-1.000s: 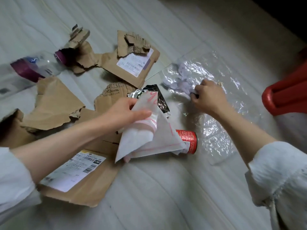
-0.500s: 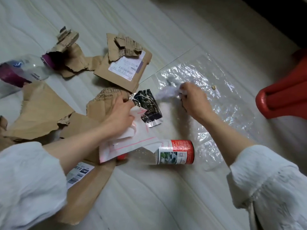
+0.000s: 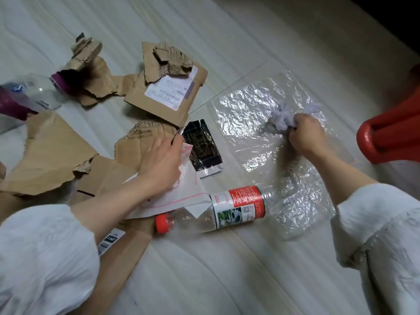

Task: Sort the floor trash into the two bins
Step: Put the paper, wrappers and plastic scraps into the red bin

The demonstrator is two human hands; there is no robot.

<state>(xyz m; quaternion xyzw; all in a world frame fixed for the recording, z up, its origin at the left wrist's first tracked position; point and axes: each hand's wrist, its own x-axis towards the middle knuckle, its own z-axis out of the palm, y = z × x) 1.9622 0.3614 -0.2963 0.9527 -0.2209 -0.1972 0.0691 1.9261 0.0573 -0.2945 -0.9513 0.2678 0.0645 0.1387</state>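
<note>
On the pale floor (image 3: pixel 204 280), the clear plastic bottle with the red label (image 3: pixel 236 206) lies on its side, its red cap (image 3: pixel 164 223) pointing toward the person. The left hand (image 3: pixel 160 165) is just beyond that bottle, fingers curled on a white envelope with red lines (image 3: pixel 181 194); one corner of the envelope overlaps the bottle's neck. A black foil wrapper (image 3: pixel 202 148) lies flat beyond the bottle, touching the envelope's far edge. To the right of the bottle a crinkled clear plastic sheet (image 3: pixel 261 123) is spread on the floor, its near part under the bottle's base. The right hand (image 3: pixel 305 135) is over that sheet, gripping a crumpled wad of white paper (image 3: pixel 283 118). Torn brown cardboard pieces (image 3: pixel 163 92) lie left of and beyond the bottle, one bearing a white shipping label (image 3: pixel 170 87). A second clear bottle with a purple label (image 3: pixel 27 96) lies far to the left. A red bin (image 3: pixel 386 137) stands at the right edge, beyond the sheet.
</note>
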